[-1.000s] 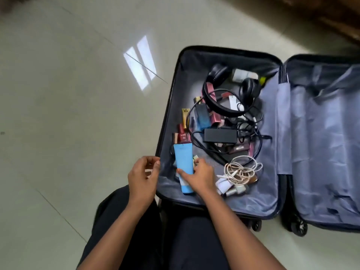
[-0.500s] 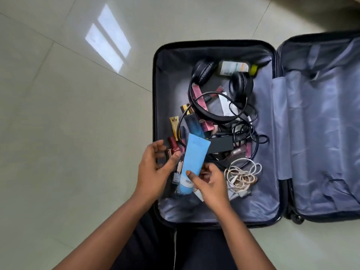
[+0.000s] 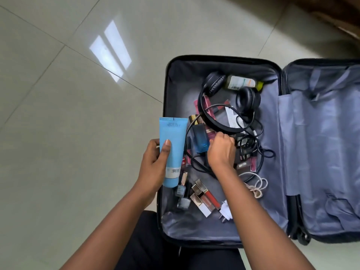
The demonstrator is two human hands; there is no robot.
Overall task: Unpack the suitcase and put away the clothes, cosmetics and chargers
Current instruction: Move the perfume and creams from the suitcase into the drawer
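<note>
The right hand (image 3: 221, 151) reaches into the open black hard-shell suitcase (image 3: 165, 106), fingers curled down among the clutter beside a blue glass perfume bottle (image 3: 199, 138) — whether it has hold of anything I cannot tell, since the knuckles hide the fingertips. The left hand (image 3: 155, 164) grips a light blue plastic squeeze tube (image 3: 171, 151) upright over the suitcase's left rim, thumb pressed on its front.

The main risk lies right under the right hand: black charger cables (image 3: 251, 145) loop around the cosmetics and through the black over-ear headphones (image 3: 231, 108) farther back. Lifting one item could drag the tangle and spill the red lip gloss tubes (image 3: 206, 197) and small nail polish bottles (image 3: 182, 195) near the front — glass could knock together. The coiled cream cord (image 3: 255, 185) lies to the right, apart.
</note>
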